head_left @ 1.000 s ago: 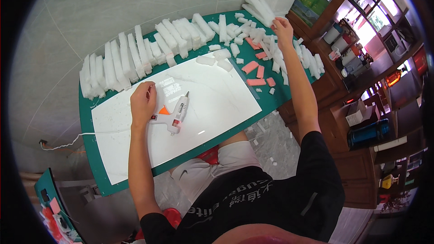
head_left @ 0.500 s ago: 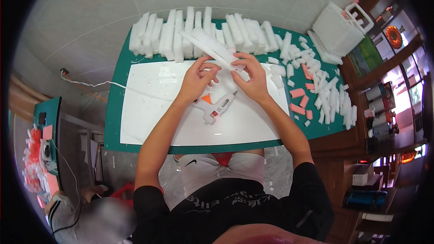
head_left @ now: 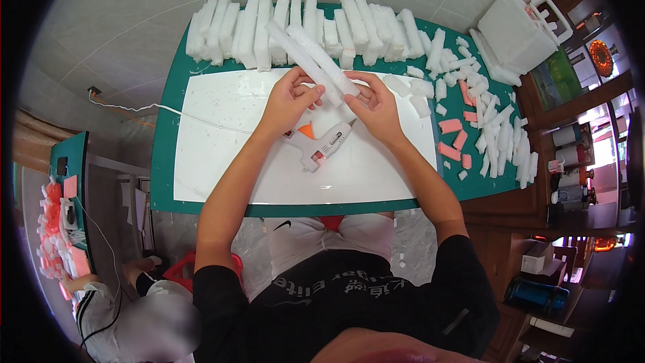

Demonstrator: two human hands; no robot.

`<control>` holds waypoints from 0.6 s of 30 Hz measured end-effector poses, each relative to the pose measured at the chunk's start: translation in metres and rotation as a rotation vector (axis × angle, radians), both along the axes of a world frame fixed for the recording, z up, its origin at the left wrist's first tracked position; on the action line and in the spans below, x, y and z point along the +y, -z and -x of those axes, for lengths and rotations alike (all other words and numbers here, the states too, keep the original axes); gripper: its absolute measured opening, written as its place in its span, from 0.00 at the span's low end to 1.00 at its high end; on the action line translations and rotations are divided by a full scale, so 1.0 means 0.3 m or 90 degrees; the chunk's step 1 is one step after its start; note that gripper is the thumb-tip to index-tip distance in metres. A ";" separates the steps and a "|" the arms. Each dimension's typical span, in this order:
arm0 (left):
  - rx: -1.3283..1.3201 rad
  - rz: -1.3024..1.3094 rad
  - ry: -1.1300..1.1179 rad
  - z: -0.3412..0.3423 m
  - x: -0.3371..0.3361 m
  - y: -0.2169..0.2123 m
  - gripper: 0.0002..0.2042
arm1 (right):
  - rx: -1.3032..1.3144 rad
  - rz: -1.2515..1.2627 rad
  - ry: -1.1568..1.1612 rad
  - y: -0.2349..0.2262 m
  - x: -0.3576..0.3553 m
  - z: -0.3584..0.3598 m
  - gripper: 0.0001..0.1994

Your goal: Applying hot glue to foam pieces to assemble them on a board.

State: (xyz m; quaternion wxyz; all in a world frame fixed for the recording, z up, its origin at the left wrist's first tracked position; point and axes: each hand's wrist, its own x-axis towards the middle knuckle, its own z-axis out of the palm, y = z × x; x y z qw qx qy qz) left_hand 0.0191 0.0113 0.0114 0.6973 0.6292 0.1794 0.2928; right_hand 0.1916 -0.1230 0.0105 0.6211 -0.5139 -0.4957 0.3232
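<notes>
Head view shows both hands meeting over the far middle of the white board [head_left: 222,161] that lies on the green bench [head_left: 161,161]: the left hand [head_left: 287,102] and the right hand [head_left: 373,106] each have fingers curled closed around two long white foam strips [head_left: 312,64], held side by side and slanting away toward the far edge. By the look of it the strips are being pressed together along their length, a joining step; a next move would call for steady, even pressure so the soft foam neither slips nor dents. Just below the hands, a white glue gun [head_left: 326,148] with an orange nozzle lies untouched on the board, its cord [head_left: 154,109] trailing off the left edge. Rows of white foam blocks [head_left: 282,17] line the far edge, and small pink foam pieces [head_left: 451,141] sit among white offcuts near the right edge. Beyond the far right corner stands a white foam box [head_left: 514,33]; no labels can be made out.
</notes>
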 end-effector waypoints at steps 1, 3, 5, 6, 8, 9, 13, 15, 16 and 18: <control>-0.001 0.006 0.000 0.003 0.002 0.004 0.18 | 0.002 0.001 0.000 -0.009 -0.003 0.002 0.22; -0.001 0.013 0.001 0.008 0.008 0.009 0.17 | 0.093 0.054 0.013 -0.029 -0.008 0.006 0.21; 0.004 0.020 0.005 0.007 0.006 0.011 0.16 | 0.149 0.065 0.021 -0.018 -0.008 -0.013 0.21; 0.006 0.020 0.007 0.004 0.003 0.011 0.16 | 0.203 0.074 0.025 -0.014 -0.007 -0.022 0.20; 0.007 0.007 0.006 0.004 -0.002 0.007 0.15 | 0.272 0.059 -0.001 -0.026 -0.004 -0.015 0.21; 0.009 0.008 0.008 0.005 -0.005 0.004 0.15 | 0.339 0.043 -0.029 -0.028 -0.003 -0.009 0.21; 0.013 0.010 0.027 0.004 -0.012 0.001 0.15 | 0.281 0.090 -0.035 -0.015 -0.006 0.012 0.22; 0.015 0.013 0.033 0.007 -0.016 0.001 0.15 | 0.220 0.092 -0.063 -0.018 -0.010 0.019 0.23; 0.021 0.015 0.040 0.005 -0.020 -0.007 0.15 | 0.221 0.092 -0.063 -0.016 -0.010 0.017 0.23; 0.028 0.018 0.045 0.005 -0.022 -0.006 0.14 | 0.211 0.083 -0.054 -0.010 -0.007 0.013 0.23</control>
